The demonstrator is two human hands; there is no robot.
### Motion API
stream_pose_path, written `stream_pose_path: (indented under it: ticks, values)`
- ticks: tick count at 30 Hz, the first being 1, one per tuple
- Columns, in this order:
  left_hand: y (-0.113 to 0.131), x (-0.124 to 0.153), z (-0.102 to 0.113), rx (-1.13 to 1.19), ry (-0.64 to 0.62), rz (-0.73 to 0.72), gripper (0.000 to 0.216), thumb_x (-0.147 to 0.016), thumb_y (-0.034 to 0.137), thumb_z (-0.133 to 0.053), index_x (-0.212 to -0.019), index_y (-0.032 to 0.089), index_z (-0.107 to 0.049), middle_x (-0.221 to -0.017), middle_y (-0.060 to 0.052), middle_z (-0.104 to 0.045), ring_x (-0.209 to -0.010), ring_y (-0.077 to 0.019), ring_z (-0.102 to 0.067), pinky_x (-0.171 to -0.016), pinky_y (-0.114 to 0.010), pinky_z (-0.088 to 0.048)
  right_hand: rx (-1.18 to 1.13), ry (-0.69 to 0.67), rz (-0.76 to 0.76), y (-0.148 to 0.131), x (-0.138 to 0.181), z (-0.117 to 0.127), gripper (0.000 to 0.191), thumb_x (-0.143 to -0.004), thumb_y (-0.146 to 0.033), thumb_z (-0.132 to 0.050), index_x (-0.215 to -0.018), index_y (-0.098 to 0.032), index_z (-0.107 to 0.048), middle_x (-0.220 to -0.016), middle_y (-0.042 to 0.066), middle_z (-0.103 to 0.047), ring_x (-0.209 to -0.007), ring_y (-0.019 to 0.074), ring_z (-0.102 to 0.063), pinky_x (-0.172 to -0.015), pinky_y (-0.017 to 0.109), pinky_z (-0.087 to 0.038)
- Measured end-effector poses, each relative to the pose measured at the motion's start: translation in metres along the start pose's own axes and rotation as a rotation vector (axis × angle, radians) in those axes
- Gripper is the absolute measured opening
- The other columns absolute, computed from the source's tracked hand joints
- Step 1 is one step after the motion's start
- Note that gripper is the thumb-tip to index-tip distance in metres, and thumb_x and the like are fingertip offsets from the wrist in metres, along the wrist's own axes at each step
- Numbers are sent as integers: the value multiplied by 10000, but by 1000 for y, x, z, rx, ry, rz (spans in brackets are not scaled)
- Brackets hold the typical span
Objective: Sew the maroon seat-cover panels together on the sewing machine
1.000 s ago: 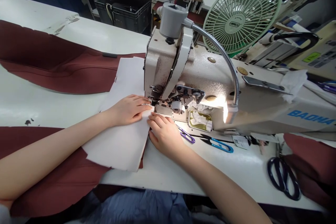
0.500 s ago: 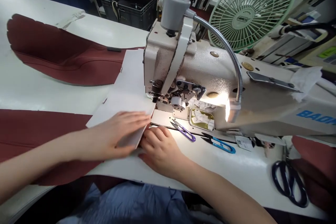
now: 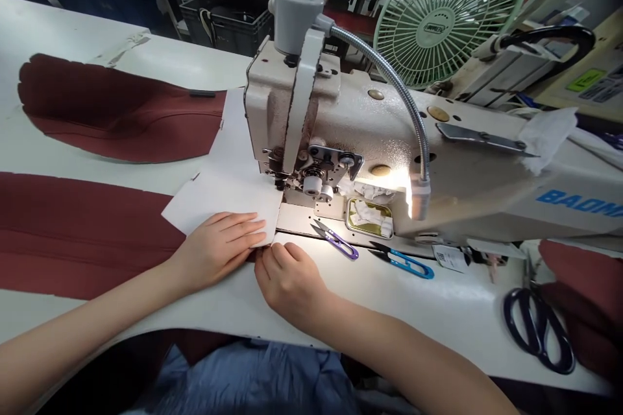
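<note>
My left hand [image 3: 219,248] lies with fingers stretched out on a white sheet [image 3: 228,175], pressing it down near its front corner. My right hand [image 3: 289,275] is closed in a pinch at that corner, where white and dark red edges meet; its fingertips partly hide what they hold. The sheet runs under the head of the sewing machine [image 3: 311,185]. A dark red fabric piece [image 3: 87,230] passes beneath the sheet at the left. Another red piece [image 3: 121,117] with a seam and a black strip reaches the sheet's far side.
Right of my hands lie purple thread snips [image 3: 341,243], blue thread snips [image 3: 409,264] and large scissors [image 3: 538,331]. A small tin [image 3: 370,233] of white scraps sits by the machine. Behind stand a green fan [image 3: 438,29] and a dark crate [image 3: 233,26].
My left hand has flattened onto the sheet, whose front edge now lies lower. The near red piece has shifted up and its lower part has flattened. The camera view has moved slightly.
</note>
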State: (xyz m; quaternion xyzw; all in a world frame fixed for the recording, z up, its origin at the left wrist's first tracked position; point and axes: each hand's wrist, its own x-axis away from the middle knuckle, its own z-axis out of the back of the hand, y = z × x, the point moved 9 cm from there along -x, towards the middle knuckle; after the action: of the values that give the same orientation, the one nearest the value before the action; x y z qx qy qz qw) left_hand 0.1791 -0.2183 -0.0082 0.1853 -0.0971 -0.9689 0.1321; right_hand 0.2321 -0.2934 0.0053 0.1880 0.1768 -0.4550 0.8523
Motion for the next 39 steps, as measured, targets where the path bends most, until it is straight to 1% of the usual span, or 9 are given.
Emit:
stream_pose_path:
  ticks: [5, 12, 15, 19, 23, 26, 32, 36, 39]
  values:
    - [-10, -10, 0, -43, 2, -75, 323, -970, 154, -412, -1191, 218, -637, -1291, -19, -653, -1258, -219, -548, -973, -363, -433, 62, -34, -60, 8, -2, -7, 275, -890, -3, -424, -751, -124, -627, -698, 83, -580, -679, 191, -489, -549, 318, -337]
    - [-19, -24, -1, -75, 56, -163, 266, -962, 175, -481, -1173, 201, -641, -1251, -44, -670, -1218, -229, -564, -982, -378, -439, 56, -89, -148, 24, -1, -15, 266, -937, -57, -417, -984, -53, -679, -928, 142, -662, -863, 222, -541, -671, 347, -425]
    - [-21, -29, 2, -67, 114, -220, 246, -939, 147, -528, -1154, 192, -638, -1182, -45, -696, -1161, -220, -594, -975, -364, -444, 28, -131, -227, 36, 0, -18, 231, -945, -90, -450, -1023, -88, -668, -953, 114, -654, -902, 213, -532, -704, 350, -431]
    - [-25, -36, 8, 31, 171, -294, 252, -922, 76, -518, -1096, 211, -639, -1021, -14, -722, -1056, -170, -633, -922, -314, -458, 16, -172, -329, 53, 2, -20, 160, -889, -110, -549, -993, -161, -659, -1017, 88, -634, -933, 209, -516, -727, 348, -413]
    - [-36, -46, 4, 75, 104, -280, 243, -949, 95, -476, -1065, 236, -637, -1011, -8, -716, -1016, -147, -634, -919, -305, -448, 26, -204, -382, 64, 2, -22, 156, -870, -108, -576, -983, -187, -649, -968, 73, -616, -912, 212, -510, -715, 349, -388]
    - [-46, -52, 0, 88, 53, -258, 247, -971, 134, -451, -1079, 255, -638, -1018, -8, -711, -1032, -148, -624, -939, -312, -432, 27, -242, -406, 68, 1, -27, 207, -883, -118, -578, -1066, -197, -636, -976, 75, -613, -896, 220, -511, -713, 358, -380]
    - [-56, -66, -2, 52, 37, -297, 176, -953, 189, -507, -1054, 244, -641, -1045, -14, -702, -1022, -177, -597, -914, -327, -401, 12, -250, -383, 77, -3, -36, 268, -932, -127, -523, -1176, -176, -622, -1281, 92, -600, -1086, 238, -522, -869, 390, -383]
    - [-64, -76, -5, 3, 0, -304, 101, -917, 303, -584, -945, 256, -670, -1025, -14, -697, -1000, -194, -576, -905, -347, -386, -63, -250, -393, 85, -2, -39, 345, -945, -111, -495, -1265, -188, -597, -1287, 73, -632, -1131, 218, -535, -916, 377, -377]
    - [-68, -82, -2, 0, 55, -346, 171, -953, 270, -539, -862, 257, -683, -993, -9, -690, -972, -175, -569, -903, -336, -382, -77, -251, -446, 92, -1, -39, 351, -943, -113, -490, -1263, -199, -605, -1338, 65, -614, -1134, 213, -544, -919, 367, -383]
